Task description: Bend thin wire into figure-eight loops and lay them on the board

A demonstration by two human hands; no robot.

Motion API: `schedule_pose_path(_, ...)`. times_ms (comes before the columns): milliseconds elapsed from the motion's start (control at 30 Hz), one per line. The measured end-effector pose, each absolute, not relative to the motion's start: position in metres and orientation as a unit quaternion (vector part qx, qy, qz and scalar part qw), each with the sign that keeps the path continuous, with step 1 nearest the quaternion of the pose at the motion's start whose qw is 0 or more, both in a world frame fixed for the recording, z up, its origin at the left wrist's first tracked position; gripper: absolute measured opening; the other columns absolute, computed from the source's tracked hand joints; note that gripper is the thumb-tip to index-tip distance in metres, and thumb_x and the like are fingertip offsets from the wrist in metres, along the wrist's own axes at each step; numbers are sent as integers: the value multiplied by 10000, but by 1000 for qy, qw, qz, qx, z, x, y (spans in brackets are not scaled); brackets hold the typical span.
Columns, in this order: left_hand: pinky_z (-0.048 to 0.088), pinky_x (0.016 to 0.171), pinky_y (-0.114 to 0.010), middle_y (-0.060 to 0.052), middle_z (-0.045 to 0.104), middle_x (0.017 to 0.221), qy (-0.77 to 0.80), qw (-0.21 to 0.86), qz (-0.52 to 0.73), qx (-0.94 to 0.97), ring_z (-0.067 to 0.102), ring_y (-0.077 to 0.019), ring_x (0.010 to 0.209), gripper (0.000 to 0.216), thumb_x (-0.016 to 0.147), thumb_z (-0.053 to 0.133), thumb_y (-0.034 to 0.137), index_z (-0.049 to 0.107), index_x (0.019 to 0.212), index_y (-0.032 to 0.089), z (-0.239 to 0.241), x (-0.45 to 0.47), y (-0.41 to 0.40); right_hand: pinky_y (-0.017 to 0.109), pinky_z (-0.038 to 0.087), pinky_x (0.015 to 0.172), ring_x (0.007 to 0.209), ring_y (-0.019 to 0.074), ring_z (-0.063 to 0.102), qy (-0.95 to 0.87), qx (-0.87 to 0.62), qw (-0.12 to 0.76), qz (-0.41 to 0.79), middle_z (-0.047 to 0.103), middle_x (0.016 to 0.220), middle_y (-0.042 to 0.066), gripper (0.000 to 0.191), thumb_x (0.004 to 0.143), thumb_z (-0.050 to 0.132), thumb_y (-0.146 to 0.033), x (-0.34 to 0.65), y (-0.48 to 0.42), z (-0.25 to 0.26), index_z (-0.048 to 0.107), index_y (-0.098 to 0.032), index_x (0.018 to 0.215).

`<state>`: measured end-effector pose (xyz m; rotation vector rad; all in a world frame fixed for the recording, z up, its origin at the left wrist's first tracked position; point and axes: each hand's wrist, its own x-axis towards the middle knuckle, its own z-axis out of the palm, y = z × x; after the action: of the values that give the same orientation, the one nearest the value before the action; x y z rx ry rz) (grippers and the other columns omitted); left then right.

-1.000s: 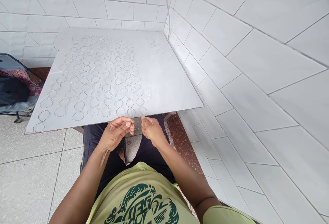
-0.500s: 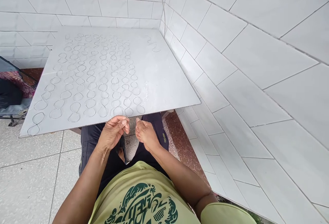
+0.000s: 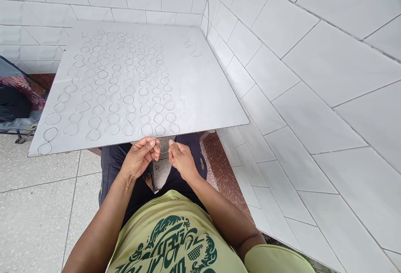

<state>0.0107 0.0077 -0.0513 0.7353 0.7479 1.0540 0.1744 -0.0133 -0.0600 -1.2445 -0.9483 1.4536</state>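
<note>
A thin wire (image 3: 164, 152) spans the small gap between my two hands, just below the near edge of the white board. My left hand (image 3: 142, 156) pinches one end between thumb and fingers. Facing it, my right hand (image 3: 182, 159) grips the other end with thumb and curled fingers. Much of the wire is hidden by my fingers. On the board (image 3: 213, 101) lie rows of wire loops (image 3: 113, 124), many bent into figure-eights. The nearest loops (image 3: 145, 129) lie right beyond my left fingertips.
Loose wavy wires (image 3: 193, 49) lie at the board's far right. A tiled wall (image 3: 282, 80) runs along the right, another stands behind. At the left is a folding chair (image 3: 19, 110) with dark cloth on it. My legs are under the board's near edge.
The whole view has shifted slightly, with the board appearing higher and further right. Both hands keep their pinch on the wire, and more of it shows between them.
</note>
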Motion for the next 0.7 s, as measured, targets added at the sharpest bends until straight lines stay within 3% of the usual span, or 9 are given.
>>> schedule_pose_path(533, 395, 508, -198, 6, 590, 629, 304, 762, 469, 327, 491, -82, 540, 179, 885, 789, 303, 743, 921, 134, -53, 12, 10, 238, 307, 439, 415, 94, 387, -427, -518, 472, 571, 410, 483, -55, 567, 968, 514, -660, 166, -17, -60, 482, -215, 618)
schedule_pose_path(700, 379, 486, -187, -9, 623, 679, 323, 773, 452, 305, 484, -66, 523, 193, 842, 824, 298, 739, 886, 131, -51, 9, 11, 242, 291, 428, 413, 91, 373, -407, -521, 476, 580, 424, 496, -51, 571, 940, 544, -677, 170, -17, -58, 483, -215, 610)
